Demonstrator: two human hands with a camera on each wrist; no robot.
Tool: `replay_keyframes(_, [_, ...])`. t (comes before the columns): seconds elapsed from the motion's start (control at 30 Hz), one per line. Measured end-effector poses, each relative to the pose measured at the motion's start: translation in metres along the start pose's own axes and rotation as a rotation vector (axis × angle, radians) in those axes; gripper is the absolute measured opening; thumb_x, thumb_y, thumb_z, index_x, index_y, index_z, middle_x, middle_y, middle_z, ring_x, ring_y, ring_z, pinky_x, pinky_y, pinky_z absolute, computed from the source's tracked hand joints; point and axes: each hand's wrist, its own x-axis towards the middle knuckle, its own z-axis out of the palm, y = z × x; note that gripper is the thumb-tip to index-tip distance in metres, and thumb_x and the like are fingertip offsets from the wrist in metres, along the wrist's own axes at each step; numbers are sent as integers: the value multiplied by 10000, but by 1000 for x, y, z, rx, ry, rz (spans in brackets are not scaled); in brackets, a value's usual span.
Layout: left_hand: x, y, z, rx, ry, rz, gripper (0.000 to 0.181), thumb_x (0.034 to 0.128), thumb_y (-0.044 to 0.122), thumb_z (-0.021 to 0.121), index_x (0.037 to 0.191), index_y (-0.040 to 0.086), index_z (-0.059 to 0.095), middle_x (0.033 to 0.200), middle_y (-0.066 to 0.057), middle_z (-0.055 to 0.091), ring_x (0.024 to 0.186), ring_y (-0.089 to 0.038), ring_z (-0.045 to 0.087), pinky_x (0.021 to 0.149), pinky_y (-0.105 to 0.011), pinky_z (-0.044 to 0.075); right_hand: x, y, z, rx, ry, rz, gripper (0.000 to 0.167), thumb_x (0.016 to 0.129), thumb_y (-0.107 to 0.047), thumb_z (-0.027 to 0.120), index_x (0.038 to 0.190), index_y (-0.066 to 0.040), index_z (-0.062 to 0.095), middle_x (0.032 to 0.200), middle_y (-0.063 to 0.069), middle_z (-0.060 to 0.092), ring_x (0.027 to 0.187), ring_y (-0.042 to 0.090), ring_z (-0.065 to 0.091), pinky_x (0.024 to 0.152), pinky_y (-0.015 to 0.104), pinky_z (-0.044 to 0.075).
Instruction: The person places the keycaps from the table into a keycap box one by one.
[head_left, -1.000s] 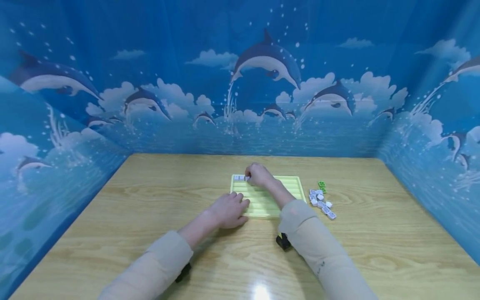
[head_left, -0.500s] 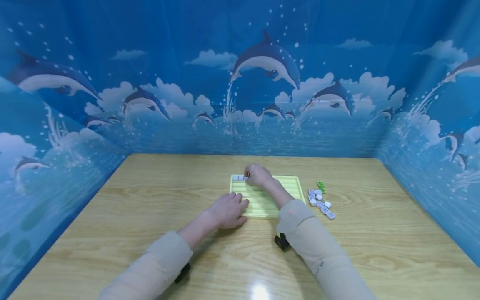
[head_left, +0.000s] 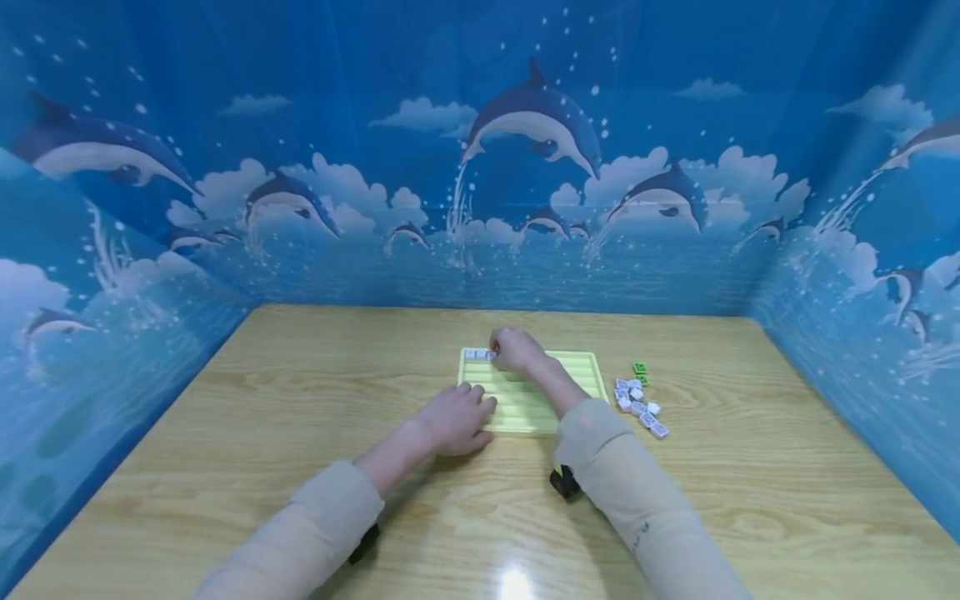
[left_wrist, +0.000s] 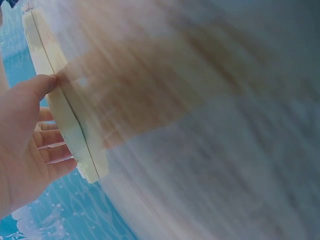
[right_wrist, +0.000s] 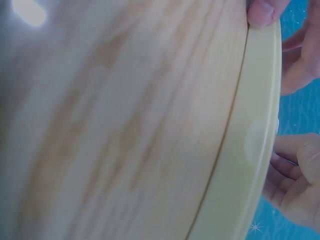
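A pale yellow ridged tray (head_left: 517,412) lies on the wooden table. My left hand (head_left: 459,419) holds its near left corner; in the left wrist view the thumb (left_wrist: 46,85) is against the front wall and the fingers reach over the rim. Small white tiles (head_left: 476,355) stand side by side in the far left end of the back groove. My right hand (head_left: 516,348) is at the end of this row, its curled fingertips pinching a white tile (head_left: 492,356) mostly hidden by the hand. In the right wrist view, the right hand (right_wrist: 297,177) shows beyond the tray wall.
Right of the tray lies a loose cluster of white tiles (head_left: 636,400) with dark markings, some tipped over. Two green tiles (head_left: 640,372) lie at its far end. A blue dolphin-print curtain (head_left: 480,250) surrounds the table (head_left: 300,375) at the back and sides.
Both hands stay almost in place, the right still at the end of the tile row. The head view has shifted very slightly.
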Motion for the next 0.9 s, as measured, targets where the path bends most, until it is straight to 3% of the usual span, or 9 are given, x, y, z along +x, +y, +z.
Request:
replay_keyframes(0.23, [0,1,-2,-28,-5,-10,508,920,428,510,1264,54,501,1092,-112,546,962,-230,519,844,-349,453,-8,4,-8,4,-7,6,262,822,-44,597,1082,-19,625,1050,104,635,977,253,584,838,356,481])
replay_keyframes(0.57, [-1,1,-4,-21,4,-11,500,917,431,512,1245,53,513,1105,-115,551,993,-241,522,873,-357,448,-20,12,-24,41,-130,-5,342,863,-163,632,1149,16,580,1093,140,604,1011,270,557,875,378,461])
replay_keyframes(0.9, [0,1,-2,-12,14,-1,498,916,435,509,1238,55,516,1094,-112,554,979,-237,524,860,-353,455,-40,28,-38,51,-146,-15,333,902,-199,587,1143,31,577,1093,168,595,1019,302,548,874,415,455])
